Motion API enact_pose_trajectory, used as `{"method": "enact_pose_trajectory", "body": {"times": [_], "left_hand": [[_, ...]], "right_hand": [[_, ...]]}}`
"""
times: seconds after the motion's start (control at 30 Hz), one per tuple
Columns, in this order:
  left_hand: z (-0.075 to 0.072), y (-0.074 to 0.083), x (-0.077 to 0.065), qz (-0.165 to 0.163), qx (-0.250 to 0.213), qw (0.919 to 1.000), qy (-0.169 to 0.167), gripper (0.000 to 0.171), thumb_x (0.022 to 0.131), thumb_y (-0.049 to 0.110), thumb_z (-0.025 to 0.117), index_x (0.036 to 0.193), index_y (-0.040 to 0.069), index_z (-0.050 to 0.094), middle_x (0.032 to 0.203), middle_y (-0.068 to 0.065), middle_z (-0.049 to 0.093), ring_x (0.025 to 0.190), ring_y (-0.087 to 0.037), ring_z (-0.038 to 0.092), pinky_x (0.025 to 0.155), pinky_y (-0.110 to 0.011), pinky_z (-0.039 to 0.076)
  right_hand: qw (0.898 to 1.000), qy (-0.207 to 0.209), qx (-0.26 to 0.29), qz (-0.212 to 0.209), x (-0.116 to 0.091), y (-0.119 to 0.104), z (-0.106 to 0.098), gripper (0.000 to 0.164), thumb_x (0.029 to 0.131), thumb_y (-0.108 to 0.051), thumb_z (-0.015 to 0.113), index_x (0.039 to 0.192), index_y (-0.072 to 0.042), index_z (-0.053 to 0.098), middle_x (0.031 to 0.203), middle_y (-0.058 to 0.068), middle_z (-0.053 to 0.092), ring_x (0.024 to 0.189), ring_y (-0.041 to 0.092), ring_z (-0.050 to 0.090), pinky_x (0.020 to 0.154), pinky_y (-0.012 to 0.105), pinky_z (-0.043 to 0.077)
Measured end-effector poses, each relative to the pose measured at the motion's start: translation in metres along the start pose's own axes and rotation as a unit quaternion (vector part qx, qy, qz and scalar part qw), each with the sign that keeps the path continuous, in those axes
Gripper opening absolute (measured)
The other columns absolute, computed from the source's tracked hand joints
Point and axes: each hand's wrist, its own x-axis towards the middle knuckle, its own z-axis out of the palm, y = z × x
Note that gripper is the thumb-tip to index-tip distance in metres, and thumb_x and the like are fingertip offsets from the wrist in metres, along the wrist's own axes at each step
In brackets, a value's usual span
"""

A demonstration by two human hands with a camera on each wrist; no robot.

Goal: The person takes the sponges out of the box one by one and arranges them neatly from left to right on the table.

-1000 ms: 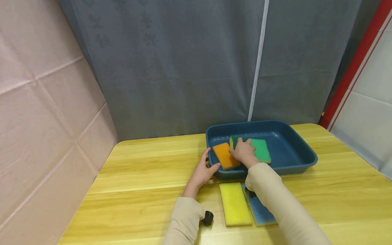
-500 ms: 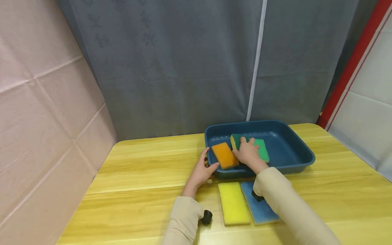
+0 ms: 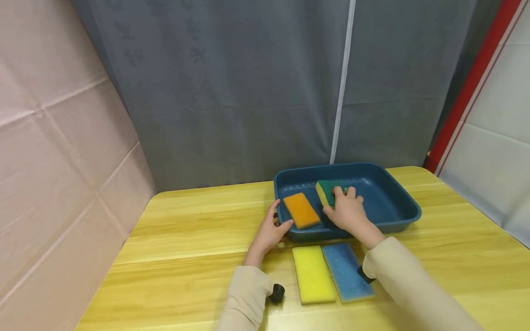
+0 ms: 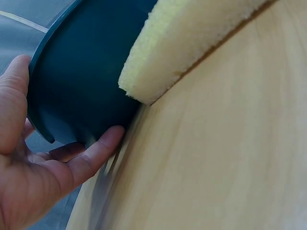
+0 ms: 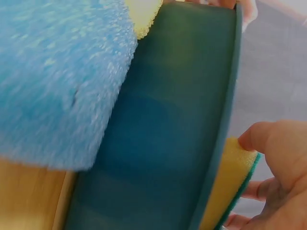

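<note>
A deep blue tray (image 3: 385, 216) stands at the back of the table. My left hand (image 3: 267, 233) holds its near left corner, thumb at the near rim and fingers round the left side; several fingers lie low against the wall in the left wrist view. Inside the tray my right hand (image 3: 349, 212) grips a sponge with a green scouring layer (image 3: 327, 186), partly hidden by the hand. In the right wrist view the thumb presses the yellow foam (image 5: 231, 170), the fingers the green side. An orange sponge (image 3: 301, 211) lies flat at the tray's left end.
In front of the tray a yellow sponge (image 3: 313, 275) and a blue sponge (image 3: 348, 271) lie side by side on the wooden table (image 3: 186, 243). A grey curtain (image 3: 240, 101) hangs directly behind the table.
My right hand has shifted right and now grips the green sponge, which is tilted so more yellow edge shows. Its lighter green part is out of sight. My left hand stays at the corner.
</note>
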Motion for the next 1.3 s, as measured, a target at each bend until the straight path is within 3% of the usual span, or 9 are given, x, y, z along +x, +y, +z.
{"method": "enact_pose_trajectory", "body": {"times": [0.33, 0.53, 0.93, 1.3], "left_hand": [[-0.001, 0.002, -0.001, 0.000, -0.002, 1.0000, -0.005, 0.075, 0.087, 0.021, 0.062, 0.147, 0.022, 0.016, 0.141, -0.027, 0.027, 0.108, -0.036, 0.052, 0.072, -0.046, 0.053], [-0.001, 0.001, -0.002, -0.001, 0.002, 1.0000, -0.003, 0.076, 0.087, 0.021, 0.062, 0.147, 0.021, 0.016, 0.140, -0.027, 0.028, 0.109, -0.037, 0.051, 0.072, -0.044, 0.054], [-0.001, 0.000, 0.000, -0.003, 0.003, 1.0000, -0.007, 0.075, 0.088, 0.023, 0.061, 0.147, 0.022, 0.015, 0.141, -0.026, 0.027, 0.111, -0.037, 0.050, 0.074, -0.045, 0.053], [-0.001, 0.006, -0.004, -0.008, 0.009, 0.9999, -0.005, 0.073, 0.088, 0.023, 0.060, 0.146, 0.025, 0.017, 0.141, -0.025, 0.027, 0.112, -0.037, 0.050, 0.074, -0.043, 0.054]], "right_hand": [[0.999, 0.017, -0.008, -0.026, -0.034, 0.012, -0.019, 0.048, 0.087, -0.022, 0.053, 0.123, 0.006, 0.040, 0.108, 0.033, 0.032, 0.080, 0.042, 0.032, 0.061, 0.042, 0.032], [0.999, 0.028, -0.021, -0.033, -0.053, 0.020, -0.023, 0.049, 0.086, -0.022, 0.052, 0.125, 0.005, 0.040, 0.107, 0.033, 0.033, 0.081, 0.044, 0.034, 0.062, 0.045, 0.035], [0.993, 0.084, -0.028, -0.073, -0.083, 0.037, -0.027, 0.042, 0.080, -0.017, 0.059, 0.115, 0.006, 0.048, 0.096, 0.030, 0.039, 0.078, 0.043, 0.036, 0.066, 0.048, 0.032], [0.992, 0.091, -0.037, -0.083, -0.106, 0.056, -0.035, 0.043, 0.079, -0.018, 0.064, 0.113, 0.004, 0.050, 0.098, 0.032, 0.040, 0.083, 0.051, 0.041, 0.065, 0.055, 0.038]]}}
